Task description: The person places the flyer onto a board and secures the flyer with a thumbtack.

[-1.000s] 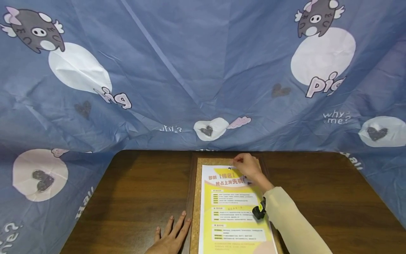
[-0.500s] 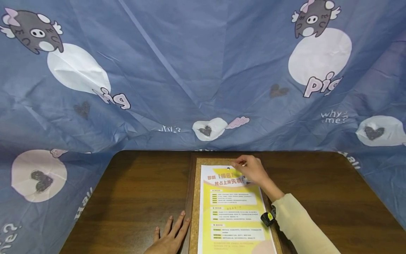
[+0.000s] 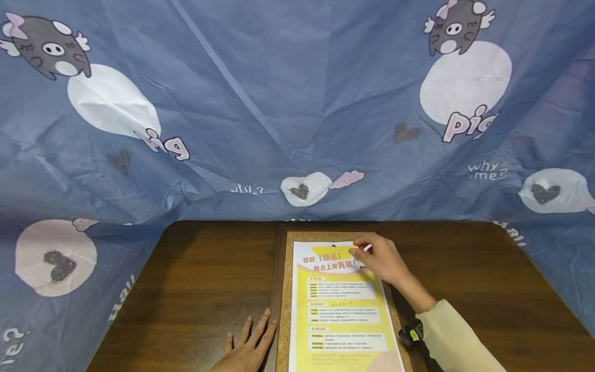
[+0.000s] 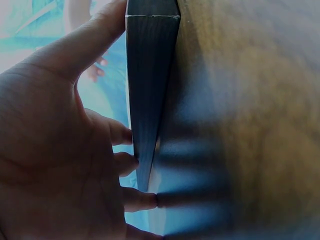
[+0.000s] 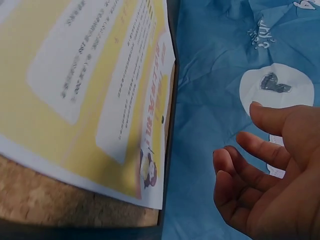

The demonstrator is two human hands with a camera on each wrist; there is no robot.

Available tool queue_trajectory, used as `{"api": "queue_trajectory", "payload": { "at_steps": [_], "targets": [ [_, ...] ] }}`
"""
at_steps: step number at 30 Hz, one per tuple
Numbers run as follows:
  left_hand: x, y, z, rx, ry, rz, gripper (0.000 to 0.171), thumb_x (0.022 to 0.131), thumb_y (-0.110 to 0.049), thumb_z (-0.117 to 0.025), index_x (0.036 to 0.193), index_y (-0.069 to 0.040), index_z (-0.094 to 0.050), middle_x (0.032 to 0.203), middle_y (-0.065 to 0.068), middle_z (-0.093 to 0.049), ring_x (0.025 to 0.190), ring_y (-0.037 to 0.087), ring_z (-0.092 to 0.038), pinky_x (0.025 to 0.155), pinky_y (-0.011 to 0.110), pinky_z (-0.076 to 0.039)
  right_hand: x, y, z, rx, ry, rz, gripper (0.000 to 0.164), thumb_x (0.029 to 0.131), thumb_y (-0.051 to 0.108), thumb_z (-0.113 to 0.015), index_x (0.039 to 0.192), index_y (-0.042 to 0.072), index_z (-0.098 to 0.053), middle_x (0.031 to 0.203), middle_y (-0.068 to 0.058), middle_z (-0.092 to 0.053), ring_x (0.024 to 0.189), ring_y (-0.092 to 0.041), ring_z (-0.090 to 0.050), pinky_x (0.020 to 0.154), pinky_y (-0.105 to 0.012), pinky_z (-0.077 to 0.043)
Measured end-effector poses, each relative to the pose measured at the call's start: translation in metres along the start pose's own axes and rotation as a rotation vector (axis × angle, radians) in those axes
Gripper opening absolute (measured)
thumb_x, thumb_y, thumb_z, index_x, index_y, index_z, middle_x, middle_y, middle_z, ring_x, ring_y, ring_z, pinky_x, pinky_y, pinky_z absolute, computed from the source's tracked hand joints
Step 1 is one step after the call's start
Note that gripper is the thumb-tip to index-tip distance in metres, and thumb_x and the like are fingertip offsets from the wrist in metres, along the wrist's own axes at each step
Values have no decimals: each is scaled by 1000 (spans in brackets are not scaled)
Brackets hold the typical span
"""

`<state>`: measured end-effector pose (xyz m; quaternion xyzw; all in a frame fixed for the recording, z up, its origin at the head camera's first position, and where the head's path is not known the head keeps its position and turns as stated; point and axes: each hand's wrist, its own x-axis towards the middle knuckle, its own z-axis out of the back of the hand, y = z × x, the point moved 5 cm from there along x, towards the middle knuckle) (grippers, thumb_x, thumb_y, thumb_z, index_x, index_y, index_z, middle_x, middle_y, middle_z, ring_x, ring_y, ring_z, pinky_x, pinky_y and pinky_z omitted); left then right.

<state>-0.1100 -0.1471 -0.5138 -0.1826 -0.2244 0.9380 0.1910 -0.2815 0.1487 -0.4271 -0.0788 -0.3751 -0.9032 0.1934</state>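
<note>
A yellow-and-white printed poster lies on a cork board with a dark wooden frame. A small dark pushpin sits at the poster's top middle. My right hand hovers by the poster's top right corner, overlapping it in the head view. In the right wrist view its fingers are loosely bent, thumb apart, and nothing shows between them. My left hand rests beside the board's left edge with fingers spread. In the left wrist view its straight fingers reach along the frame.
The board lies on a dark brown wooden table with rounded far corners. Behind the table hangs a blue cloth with cartoon pig prints. A black wrist camera is strapped at my right sleeve.
My right hand has moved from beside the pushpin rightward and slightly toward me, its fingers loosening apart. The pushpin stays in the poster's top edge. My left hand stays by the board's left side.
</note>
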Motion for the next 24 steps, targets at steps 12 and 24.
{"api": "queue_trajectory", "payload": {
  "at_steps": [12, 24],
  "targets": [
    [0, 1, 0, -1, -19, -17, 109, 82, -74, -60, 158, -7, -18, 163, 17, -5, 141, 55, -17, 89, 86, -17, -23, 9, 16, -80, -15, 56, 23, 90, 21, -76, 106, 5, -72, 99, -8, -67, 77, -12, -59, 66, -32, -50],
    [-3, 5, 4, -23, -7, -28, 107, 83, -71, -61, 158, -8, -19, 162, 19, -6, 139, 57, -19, 86, 87, -19, -53, 14, 26, -229, 22, 84, 42, 91, 30, -74, 124, 6, -65, 106, -5, -64, 79, -15, -57, 58, -27, -44]
  ]
}}
